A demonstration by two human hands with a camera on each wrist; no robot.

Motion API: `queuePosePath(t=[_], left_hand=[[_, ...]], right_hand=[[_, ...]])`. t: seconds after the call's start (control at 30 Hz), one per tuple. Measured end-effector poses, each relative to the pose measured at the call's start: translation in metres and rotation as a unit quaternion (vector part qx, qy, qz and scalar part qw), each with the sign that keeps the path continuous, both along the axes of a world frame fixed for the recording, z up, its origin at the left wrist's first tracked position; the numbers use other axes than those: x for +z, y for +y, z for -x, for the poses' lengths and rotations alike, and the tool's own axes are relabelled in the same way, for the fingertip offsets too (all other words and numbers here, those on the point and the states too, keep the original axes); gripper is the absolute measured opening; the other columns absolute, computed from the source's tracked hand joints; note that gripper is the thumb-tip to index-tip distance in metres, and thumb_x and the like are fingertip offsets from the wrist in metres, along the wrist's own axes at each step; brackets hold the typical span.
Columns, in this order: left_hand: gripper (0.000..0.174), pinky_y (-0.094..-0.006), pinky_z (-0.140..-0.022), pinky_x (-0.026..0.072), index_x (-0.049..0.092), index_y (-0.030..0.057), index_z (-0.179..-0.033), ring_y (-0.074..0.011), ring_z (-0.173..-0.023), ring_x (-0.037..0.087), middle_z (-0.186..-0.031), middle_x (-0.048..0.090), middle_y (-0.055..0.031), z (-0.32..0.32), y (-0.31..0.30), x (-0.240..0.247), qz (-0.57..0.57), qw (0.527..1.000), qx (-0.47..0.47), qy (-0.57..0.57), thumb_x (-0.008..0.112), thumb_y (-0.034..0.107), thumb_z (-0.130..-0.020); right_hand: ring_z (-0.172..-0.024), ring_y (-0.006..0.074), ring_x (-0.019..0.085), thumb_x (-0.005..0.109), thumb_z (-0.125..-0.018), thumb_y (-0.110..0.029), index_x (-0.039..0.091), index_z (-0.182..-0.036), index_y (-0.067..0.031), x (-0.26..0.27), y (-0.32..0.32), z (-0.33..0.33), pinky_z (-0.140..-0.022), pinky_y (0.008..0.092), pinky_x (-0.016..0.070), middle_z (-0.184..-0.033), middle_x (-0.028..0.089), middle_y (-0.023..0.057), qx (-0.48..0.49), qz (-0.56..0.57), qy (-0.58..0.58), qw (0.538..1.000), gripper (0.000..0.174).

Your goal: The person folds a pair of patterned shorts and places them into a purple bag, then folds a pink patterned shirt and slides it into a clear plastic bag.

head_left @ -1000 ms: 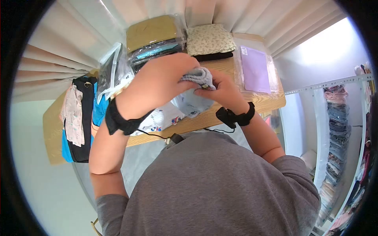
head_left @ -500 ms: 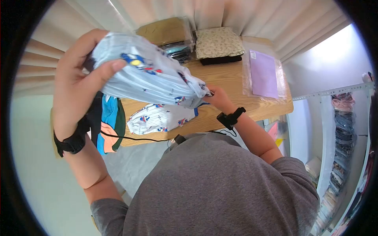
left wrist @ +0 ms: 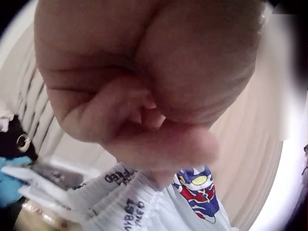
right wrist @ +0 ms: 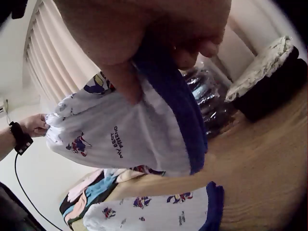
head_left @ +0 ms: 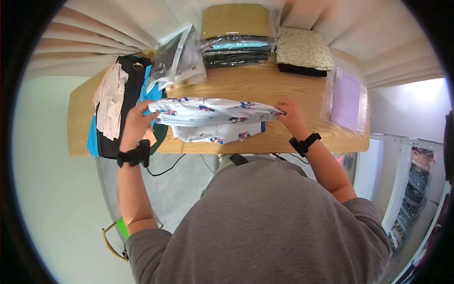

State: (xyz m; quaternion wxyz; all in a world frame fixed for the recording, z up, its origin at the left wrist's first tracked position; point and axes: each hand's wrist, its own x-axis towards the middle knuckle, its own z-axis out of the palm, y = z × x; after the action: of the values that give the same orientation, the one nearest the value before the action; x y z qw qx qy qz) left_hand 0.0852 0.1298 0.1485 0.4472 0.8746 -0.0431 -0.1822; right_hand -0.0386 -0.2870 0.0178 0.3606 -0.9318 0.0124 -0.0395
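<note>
A white printed garment (head_left: 213, 111) is stretched sideways between both hands, above the table. The left hand (head_left: 137, 128) pinches its gathered end; in the left wrist view curled fingers (left wrist: 163, 149) grip the elastic waistband (left wrist: 115, 197). At the other end the right hand (head_left: 293, 120) holds the cloth, and in the right wrist view its thumb and fingers clasp the edge by the dark blue cuff (right wrist: 187, 120). Beneath, a second part of white printed cloth with a blue cuff (right wrist: 154, 211) lies on the table; whether the two are joined, I cannot tell.
Bagged clothes (head_left: 236, 23) are stacked at the back, beside a floral folded cloth (head_left: 302, 47) on black cloth. A purple packet (head_left: 346, 99) lies at the right of the wooden table (head_left: 246, 85). Left are a clear bag (head_left: 177, 57) and black, blue and pink clothes (head_left: 112, 102).
The left hand has come down from its raised position, and the garment now hangs level and stretched between the hands. The right hand still holds its end. The head view has shifted.
</note>
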Motion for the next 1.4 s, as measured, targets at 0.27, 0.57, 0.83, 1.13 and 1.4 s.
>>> queuePosePath(t=[0.27,0.57,0.83,1.13,1.4], left_hand=[[0.037,-0.0290,-0.097,0.0381,0.054,0.0047,-0.104,-0.0204,-0.117,0.048,-0.125,0.052,-0.0108,0.018,0.042,-0.142,0.291,0.954,0.068,-0.006,0.048,-0.017,-0.075],[0.023,-0.0274,-0.092,0.0385,0.057,0.0039,-0.099,-0.0188,-0.106,0.052,-0.119,0.055,-0.0089,0.046,0.043,-0.257,0.203,0.940,0.263,0.083,0.056,-0.006,-0.078],[0.049,-0.0333,-0.095,0.0384,0.048,0.0024,-0.115,-0.0261,-0.111,0.047,-0.126,0.043,-0.0166,0.043,0.034,-0.242,0.012,0.981,0.151,-0.120,0.069,0.004,-0.071],[0.086,-0.0384,-0.087,0.0446,0.040,-0.0119,-0.120,-0.0351,-0.100,0.056,-0.107,0.057,-0.0255,0.034,0.044,-0.281,-0.093,0.965,0.234,0.069,0.080,0.036,-0.061],[0.057,-0.0365,-0.079,0.0483,0.061,-0.0041,-0.101,-0.0277,-0.088,0.064,-0.099,0.064,-0.0198,0.017,0.047,-0.282,-0.192,0.956,0.151,0.164,0.079,0.031,-0.059]], right_hand=[[-0.090,0.0301,0.060,0.061,-0.072,-0.007,0.065,-0.099,-0.0107,-0.011,0.021,0.004,-0.075,0.0372,0.0488,-0.101,0.063,0.0097,0.019,0.091,-0.080,0.993,0.027],[-0.107,0.0318,0.052,0.064,-0.076,-0.015,0.055,-0.114,-0.0091,-0.090,0.052,0.023,-0.089,0.0380,0.0441,-0.123,0.050,0.0152,0.105,0.041,0.138,0.984,0.039],[-0.095,0.0349,0.053,0.058,-0.078,-0.010,0.055,-0.099,-0.0028,-0.106,0.047,0.010,-0.083,0.0413,0.0440,-0.101,0.054,0.0171,0.034,0.001,0.121,0.992,0.022],[-0.123,0.0312,0.038,0.060,-0.079,-0.019,0.045,-0.126,-0.0130,-0.085,0.095,-0.021,-0.099,0.0447,0.0346,-0.132,0.040,0.0138,0.193,0.171,0.050,0.965,0.050],[-0.136,0.0294,0.019,0.060,-0.081,-0.030,0.031,-0.138,-0.0289,-0.110,0.110,-0.016,-0.107,0.0513,0.0197,-0.148,0.018,0.0115,0.244,0.212,0.132,0.937,0.065]])
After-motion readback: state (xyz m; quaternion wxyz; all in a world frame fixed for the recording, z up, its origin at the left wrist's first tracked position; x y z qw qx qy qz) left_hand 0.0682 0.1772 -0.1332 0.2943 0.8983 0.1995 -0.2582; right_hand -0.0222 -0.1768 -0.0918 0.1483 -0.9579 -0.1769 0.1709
